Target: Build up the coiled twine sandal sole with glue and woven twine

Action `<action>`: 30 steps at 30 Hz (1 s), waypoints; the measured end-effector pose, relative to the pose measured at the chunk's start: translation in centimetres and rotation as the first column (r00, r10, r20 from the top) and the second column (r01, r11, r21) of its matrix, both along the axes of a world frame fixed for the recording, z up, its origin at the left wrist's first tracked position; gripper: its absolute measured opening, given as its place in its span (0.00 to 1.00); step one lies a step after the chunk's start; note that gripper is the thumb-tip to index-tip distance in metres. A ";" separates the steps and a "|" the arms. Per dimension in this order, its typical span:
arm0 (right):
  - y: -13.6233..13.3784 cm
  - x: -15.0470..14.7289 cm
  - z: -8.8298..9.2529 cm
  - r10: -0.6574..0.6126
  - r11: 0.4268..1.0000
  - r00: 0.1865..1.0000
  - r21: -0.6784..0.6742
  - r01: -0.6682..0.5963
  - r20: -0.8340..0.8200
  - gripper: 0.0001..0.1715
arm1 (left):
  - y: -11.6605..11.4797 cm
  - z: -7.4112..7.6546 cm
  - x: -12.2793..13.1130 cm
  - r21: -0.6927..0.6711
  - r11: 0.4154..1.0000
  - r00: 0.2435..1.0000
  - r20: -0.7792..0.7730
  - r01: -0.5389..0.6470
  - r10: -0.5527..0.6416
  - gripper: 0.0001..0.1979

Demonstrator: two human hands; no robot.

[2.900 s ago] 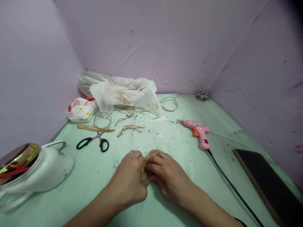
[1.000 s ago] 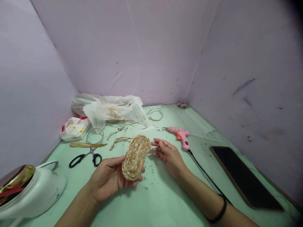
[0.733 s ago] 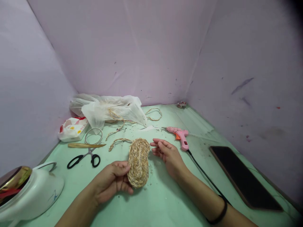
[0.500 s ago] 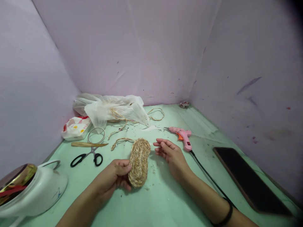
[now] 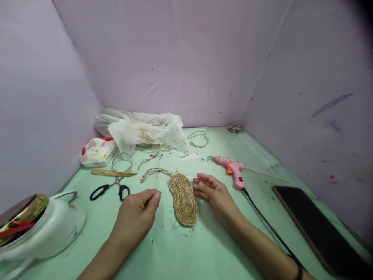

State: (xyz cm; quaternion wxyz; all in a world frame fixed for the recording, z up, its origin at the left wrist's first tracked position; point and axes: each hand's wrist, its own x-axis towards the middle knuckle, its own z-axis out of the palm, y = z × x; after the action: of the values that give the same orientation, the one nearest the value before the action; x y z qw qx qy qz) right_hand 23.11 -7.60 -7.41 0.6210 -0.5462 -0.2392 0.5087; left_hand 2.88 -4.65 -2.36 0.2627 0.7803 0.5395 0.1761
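Held in the left hand (image 5: 136, 217) half a second ago, the braided straw oval (image 5: 183, 199) has been laid flat on the green table (image 5: 175, 252); that hand is loosely curled and empty, the right hand (image 5: 215, 195) spread open just beside it

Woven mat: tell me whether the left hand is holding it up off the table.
No, the woven mat lies flat on the green table, with the left hand empty beside it, not touching.

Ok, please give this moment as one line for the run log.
woven oval mat: flat on green table | left hand: empty, beside it | right hand: open, at its other edge | glue gun: untouched
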 end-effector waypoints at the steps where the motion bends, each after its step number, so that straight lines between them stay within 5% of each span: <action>1: 0.0 0.0 -0.1 0.001 1.000 1.000 -0.001 -0.001 0.020 0.21 | 0.5 -0.3 -0.1 -0.032 0.999 0.999 -0.017 -0.034 0.033 0.18; 4: -0.2 -0.1 -0.4 0.009 1.000 0.990 0.005 -0.010 0.142 0.20 | 1.9 -0.8 -0.7 -0.062 0.990 0.991 -0.063 -0.124 0.120 0.17; 9: -1.0 -0.5 -0.4 0.147 0.989 0.864 -0.053 -0.139 0.481 0.17 | 4.2 -1.2 -2.0 0.104 0.934 0.924 -0.145 -0.342 0.355 0.17; 13: -1.5 -0.8 0.2 0.248 0.967 0.663 -0.139 -0.213 0.706 0.11 | 5.4 -1.9 -2.6 0.131 0.923 0.903 -0.199 -0.362 0.382 0.18; 19: -2.1 -1.2 0.4 0.150 0.958 0.337 -0.053 -0.281 0.929 0.10 | 5.8 -2.4 -2.5 0.145 0.937 0.910 -0.229 -0.318 0.345 0.15; 24: -2.1 -1.7 -0.1 0.060 0.941 0.351 0.064 -0.332 0.934 0.09 | 6.0 -3.4 -2.1 0.186 0.953 0.911 -0.294 -0.241 0.288 0.12; 30: -2.4 -2.1 0.5 0.005 0.923 0.515 0.194 -0.332 0.857 0.06 | 6.1 -3.2 -2.1 0.228 0.945 0.904 -0.306 -0.235 0.298 0.11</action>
State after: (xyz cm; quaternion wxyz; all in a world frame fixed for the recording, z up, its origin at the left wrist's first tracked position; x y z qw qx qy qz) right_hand 21.02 -10.02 -6.90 0.4573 -0.5830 -0.6437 0.1916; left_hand 0.81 1.46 -5.54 0.0659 0.7385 0.6594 0.1242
